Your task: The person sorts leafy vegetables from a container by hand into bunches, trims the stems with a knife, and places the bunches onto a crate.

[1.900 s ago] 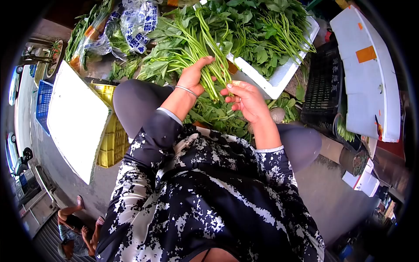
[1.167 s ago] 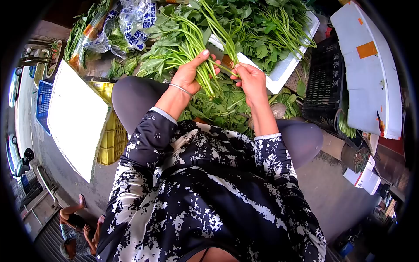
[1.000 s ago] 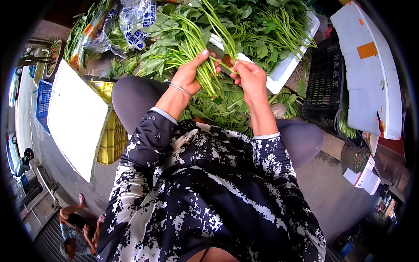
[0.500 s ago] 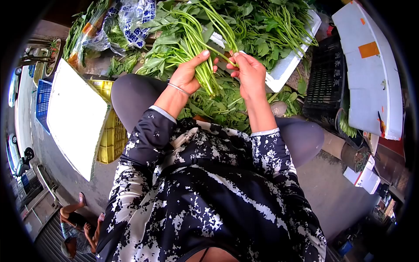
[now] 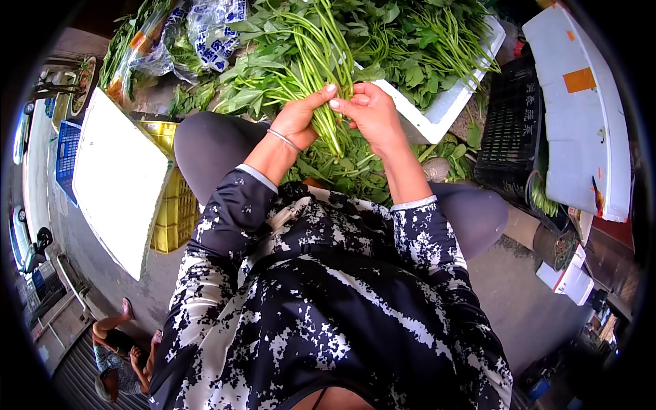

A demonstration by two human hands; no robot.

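Grey pavement (image 5: 506, 307) spreads around the seated person, with a yellow crate (image 5: 176, 225) off to the left and a black crate (image 5: 506, 123) to the right. Just beyond the lap, between the knees, the bunch of greens (image 5: 314, 61) is held up over loose leaves (image 5: 342, 174) on the ground. Its long axis runs away from the body: the leafy end lies out past the knuckles, leaning left, while the cut ends point back toward the lap, a little rightward. The left hand (image 5: 297, 119) is clamped around the stems from the left, thumb across the top, not far above the cut ends. The right hand (image 5: 372, 116) meets it from the other side, its thumb and fingers closed on the bunch's right edge, the two thumbs almost touching. Of the two, the right hand is nearer the white foam box (image 5: 443, 123) piled with more greens.
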